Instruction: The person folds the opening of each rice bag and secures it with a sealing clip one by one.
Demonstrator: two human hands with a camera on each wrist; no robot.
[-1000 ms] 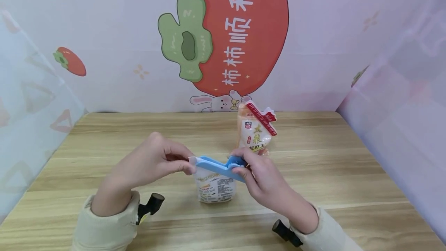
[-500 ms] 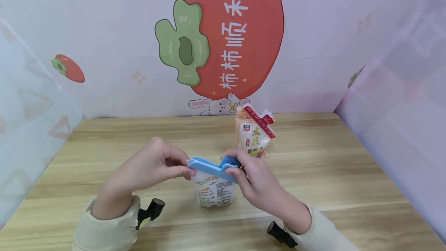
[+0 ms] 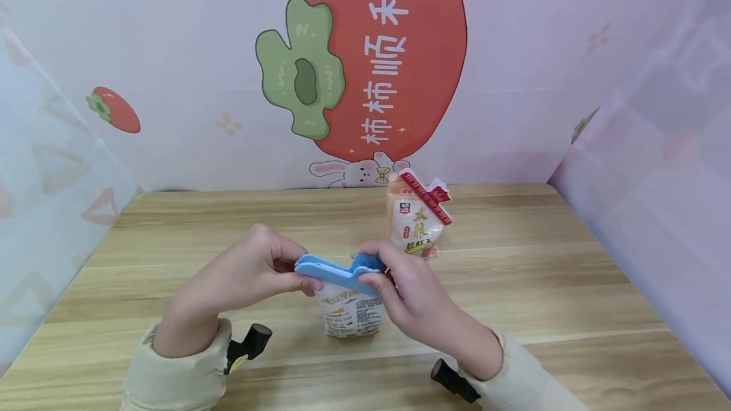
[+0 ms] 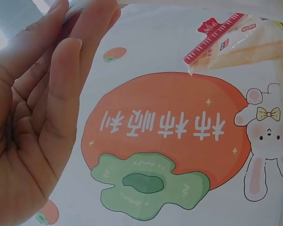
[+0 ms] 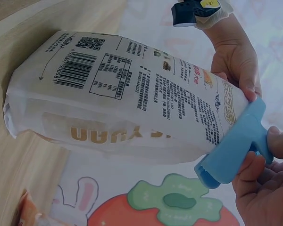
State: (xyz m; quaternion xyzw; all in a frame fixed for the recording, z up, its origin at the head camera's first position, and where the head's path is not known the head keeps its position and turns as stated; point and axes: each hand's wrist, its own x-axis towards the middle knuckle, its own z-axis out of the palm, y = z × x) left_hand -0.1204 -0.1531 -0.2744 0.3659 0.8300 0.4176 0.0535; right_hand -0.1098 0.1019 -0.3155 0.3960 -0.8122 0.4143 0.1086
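A white printed paper food bag (image 3: 351,316) stands upright on the table. Across its top lies a blue bag clip (image 3: 328,271). My right hand (image 3: 408,287) pinches the clip's handle between thumb and fingers, also seen in the right wrist view, where the clip (image 5: 236,146) spans the bag's top edge. My left hand (image 3: 265,268) pinches the bag's top left corner, beside the clip's far end. In the left wrist view the left hand (image 4: 37,113) has its fingertips together at the top edge, and what they pinch is mostly hidden.
Behind the right hand stands a second food bag (image 3: 417,224) with a red clip (image 3: 427,197) across its slanted top. The wooden table (image 3: 542,271) ends at a printed backdrop (image 3: 200,68), with cloth side walls left and right.
The blue clip has slid left along the bag's top with my right hand, its far end now reaching my left fingers. The left hand keeps its pinch. The head view has shifted slightly.
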